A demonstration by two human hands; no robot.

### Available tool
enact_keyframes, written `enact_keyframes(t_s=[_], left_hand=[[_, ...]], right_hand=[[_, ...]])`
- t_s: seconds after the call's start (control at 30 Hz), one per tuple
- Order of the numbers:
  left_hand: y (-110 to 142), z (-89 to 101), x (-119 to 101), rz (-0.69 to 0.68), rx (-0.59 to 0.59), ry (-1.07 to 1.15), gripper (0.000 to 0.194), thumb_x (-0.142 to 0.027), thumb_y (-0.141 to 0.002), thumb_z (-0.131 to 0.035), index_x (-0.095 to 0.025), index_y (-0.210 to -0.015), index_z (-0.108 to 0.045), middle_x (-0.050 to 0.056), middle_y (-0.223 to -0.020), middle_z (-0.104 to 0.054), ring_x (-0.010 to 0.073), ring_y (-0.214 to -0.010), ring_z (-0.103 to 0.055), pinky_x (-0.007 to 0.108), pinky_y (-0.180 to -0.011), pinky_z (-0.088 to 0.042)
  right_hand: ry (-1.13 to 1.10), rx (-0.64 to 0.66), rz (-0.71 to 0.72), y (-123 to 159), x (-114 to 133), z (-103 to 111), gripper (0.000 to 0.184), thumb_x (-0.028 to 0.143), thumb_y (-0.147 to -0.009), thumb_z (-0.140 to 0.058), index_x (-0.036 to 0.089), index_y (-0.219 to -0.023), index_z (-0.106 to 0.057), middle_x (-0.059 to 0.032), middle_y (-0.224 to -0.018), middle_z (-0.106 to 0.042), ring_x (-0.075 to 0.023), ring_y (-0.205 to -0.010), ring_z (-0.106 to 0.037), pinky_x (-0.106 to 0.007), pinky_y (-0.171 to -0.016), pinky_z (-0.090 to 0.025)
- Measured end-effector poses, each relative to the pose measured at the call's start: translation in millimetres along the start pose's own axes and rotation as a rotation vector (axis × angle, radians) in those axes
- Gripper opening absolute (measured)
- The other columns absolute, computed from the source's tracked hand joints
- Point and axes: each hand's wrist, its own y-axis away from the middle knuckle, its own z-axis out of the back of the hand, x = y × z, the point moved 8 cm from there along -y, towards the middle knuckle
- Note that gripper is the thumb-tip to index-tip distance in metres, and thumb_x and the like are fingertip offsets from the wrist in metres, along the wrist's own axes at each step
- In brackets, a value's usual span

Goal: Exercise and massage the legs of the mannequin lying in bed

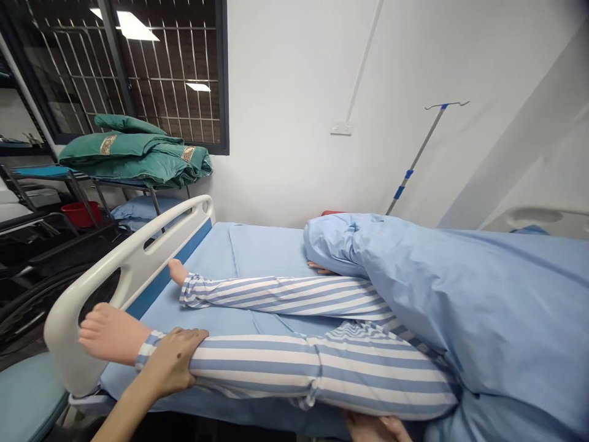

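A manikin in blue-and-white striped trousers lies on the bed, its near leg (257, 362) along the front edge and its far leg (285, 291) stretched out behind. My left hand (177, 359) is wrapped over the near leg's shin, just above the bare foot (115, 333). At the bottom, my right hand (375, 426) is tucked against the underside of the near thigh, with most of its fingers hidden. The far foot (177, 272) points toward the footboard. A light blue quilt (427, 288) covers the manikin above the thighs; a bit of its hand (319, 267) shows under the quilt.
The white footboard (133, 261) rises at the left, beyond the near foot. Folded green bedding (138, 153) lies on chairs under the barred window. An IV pole (421, 150) stands by the wall behind the bed. A wheelchair wheel (32, 307) is at far left.
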Motion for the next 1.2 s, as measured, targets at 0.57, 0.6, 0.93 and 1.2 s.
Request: enact_keyframes(t_s=[0.57,0.6,0.93,1.2], left_hand=[[-2,-31.1,-3,0.048,0.016,0.101,0.068,-0.018,-0.05,-0.048,-0.019,-0.117,-0.049,0.006,-0.119,-0.056,0.0263,-0.101,-0.052,0.036,-0.088,-0.036],[-5,-33.3,-8,0.053,0.008,0.134,0.067,-0.019,-0.05,-0.048,-0.02,-0.117,-0.049,0.006,-0.118,-0.057,0.0256,-0.099,-0.053,0.035,-0.087,-0.037],[-56,-25.5,-62,0.006,-0.078,0.401,0.056,-0.024,-0.049,-0.058,-0.023,-0.104,-0.051,-0.002,-0.087,-0.061,0.0198,-0.082,-0.055,0.027,-0.071,-0.039],[-78,-51.8,-120,-0.029,-0.111,0.63,0.052,-0.028,-0.045,-0.068,-0.022,-0.093,-0.05,-0.006,-0.075,-0.055,0.0137,-0.067,-0.05,0.023,-0.06,-0.037]], right_hand=[[-0.068,-0.088,0.011,20,16,-13,0.042,0.059,-0.068,-0.05,0.025,-0.088,-0.064,-0.0024,-0.091,-0.066,-0.0228,-0.092,-0.058,-0.049,-0.09,-0.041],[-0.073,-0.091,0.01,23,22,-17,0.043,0.06,-0.068,-0.05,0.025,-0.087,-0.065,-0.0026,-0.091,-0.066,-0.0227,-0.092,-0.057,-0.049,-0.09,-0.041],[-0.039,-0.089,0.087,44,61,-79,0.059,0.068,-0.063,-0.047,0.022,-0.094,-0.065,-0.0099,-0.103,-0.062,-0.0295,-0.103,-0.051,-0.054,-0.087,-0.041],[-0.009,-0.15,0.138,37,86,-73,0.063,0.068,-0.064,-0.049,0.019,-0.102,-0.062,-0.0113,-0.106,-0.061,-0.0299,-0.103,-0.052,-0.053,-0.087,-0.043]])
